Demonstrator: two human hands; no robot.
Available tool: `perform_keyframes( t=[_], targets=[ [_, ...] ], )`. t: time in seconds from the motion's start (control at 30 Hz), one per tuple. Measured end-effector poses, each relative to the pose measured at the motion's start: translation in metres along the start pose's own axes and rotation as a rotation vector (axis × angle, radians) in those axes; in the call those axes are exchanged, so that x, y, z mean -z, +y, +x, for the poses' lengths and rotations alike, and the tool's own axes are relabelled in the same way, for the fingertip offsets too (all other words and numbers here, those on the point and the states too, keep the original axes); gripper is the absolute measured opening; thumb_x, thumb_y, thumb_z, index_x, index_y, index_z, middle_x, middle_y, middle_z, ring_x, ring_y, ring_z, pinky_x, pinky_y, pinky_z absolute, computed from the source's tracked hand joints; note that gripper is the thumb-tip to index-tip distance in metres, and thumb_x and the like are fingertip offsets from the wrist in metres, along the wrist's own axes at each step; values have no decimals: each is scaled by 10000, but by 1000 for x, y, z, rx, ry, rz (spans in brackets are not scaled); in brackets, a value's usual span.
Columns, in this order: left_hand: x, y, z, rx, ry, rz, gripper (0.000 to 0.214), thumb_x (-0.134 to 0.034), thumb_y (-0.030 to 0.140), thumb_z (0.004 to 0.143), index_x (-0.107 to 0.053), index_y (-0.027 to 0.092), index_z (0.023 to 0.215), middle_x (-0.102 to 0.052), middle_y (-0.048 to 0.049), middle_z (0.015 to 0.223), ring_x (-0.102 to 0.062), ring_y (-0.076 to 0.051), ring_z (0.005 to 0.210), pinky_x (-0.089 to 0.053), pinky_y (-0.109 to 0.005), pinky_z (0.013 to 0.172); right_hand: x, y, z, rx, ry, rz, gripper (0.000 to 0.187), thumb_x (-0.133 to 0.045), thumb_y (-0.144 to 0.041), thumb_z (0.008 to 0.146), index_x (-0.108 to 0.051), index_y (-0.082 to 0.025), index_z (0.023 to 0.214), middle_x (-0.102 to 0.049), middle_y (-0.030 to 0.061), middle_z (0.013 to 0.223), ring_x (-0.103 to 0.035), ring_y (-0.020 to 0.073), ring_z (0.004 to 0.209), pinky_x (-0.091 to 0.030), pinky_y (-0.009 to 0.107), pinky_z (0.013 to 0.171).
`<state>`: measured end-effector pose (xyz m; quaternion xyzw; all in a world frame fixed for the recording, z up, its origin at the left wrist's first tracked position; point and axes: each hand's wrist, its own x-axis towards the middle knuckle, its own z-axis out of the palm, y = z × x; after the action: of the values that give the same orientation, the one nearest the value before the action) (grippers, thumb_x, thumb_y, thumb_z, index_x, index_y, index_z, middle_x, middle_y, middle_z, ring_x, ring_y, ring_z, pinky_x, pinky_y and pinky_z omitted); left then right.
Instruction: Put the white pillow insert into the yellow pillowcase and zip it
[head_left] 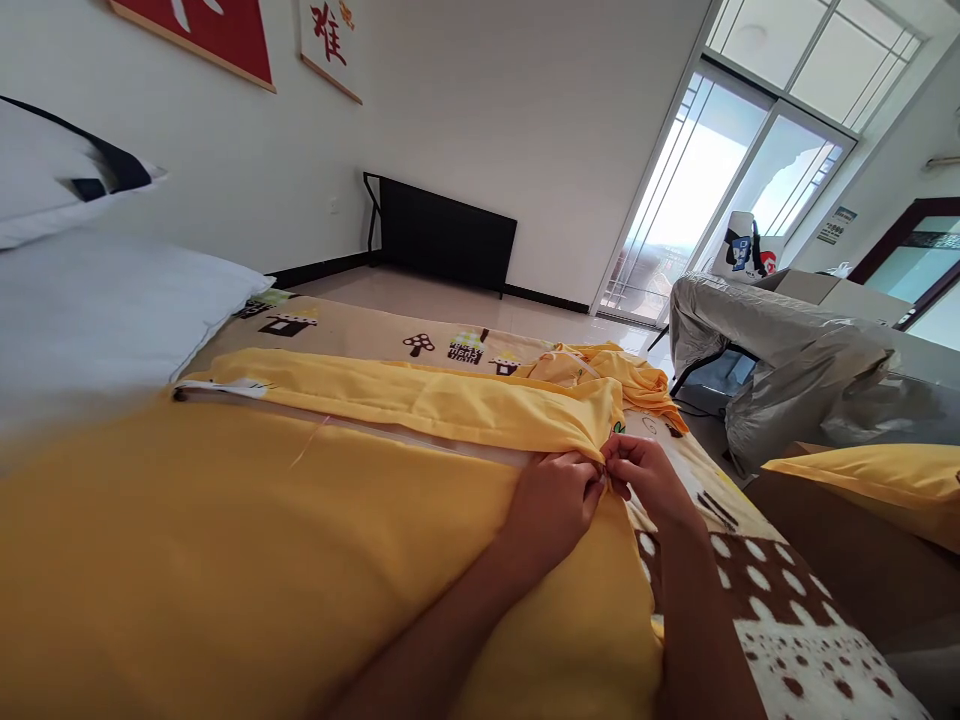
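Left hand (551, 500) and right hand (646, 478) meet at the corner of the yellow cover (300, 540) on the bed (787, 610), fingers pinching its open edge, apparently gripping the zipper end; white pillow (97, 320) beside

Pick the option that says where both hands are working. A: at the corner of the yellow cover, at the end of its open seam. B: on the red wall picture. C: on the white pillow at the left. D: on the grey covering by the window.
A: the left hand and right hand meet, pinching the yellow cover at its corner.
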<state>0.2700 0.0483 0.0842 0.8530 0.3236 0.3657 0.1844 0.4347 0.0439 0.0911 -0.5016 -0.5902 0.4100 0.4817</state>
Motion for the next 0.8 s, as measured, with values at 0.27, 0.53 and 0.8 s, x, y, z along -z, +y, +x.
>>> perform_keyframes(
  t=[0.27,0.53,0.8],
  targets=[
    [1,0,1,17,-22,-51,183,-545,199,828,-718,186,770,-696,2,856,-610,-132,790,-431,-239,746,2,4,0,3,-6,11,44,-529,-148,590,-564,-157,615,-454,-74,462,-386,48,396,-285,182,406],
    [-1,0,-1,-2,-45,146,273,-436,215,895,-695,173,821,-671,-68,914,-587,-185,875,-421,-306,815,-9,-5,0,69,29,-293,115,-533,-207,645,-544,-183,758,-553,-24,690,-506,102,595,-412,226,557],
    [79,-33,-9,215,-19,416,362,-347,154,874,-646,234,1062,-615,-77,1086,-548,-236,1042,-352,-427,912,-23,-5,0,-57,280,-941,273,-532,-217,705,-544,-214,978,-615,32,856,-564,161,734,-390,260,636]
  ],
)
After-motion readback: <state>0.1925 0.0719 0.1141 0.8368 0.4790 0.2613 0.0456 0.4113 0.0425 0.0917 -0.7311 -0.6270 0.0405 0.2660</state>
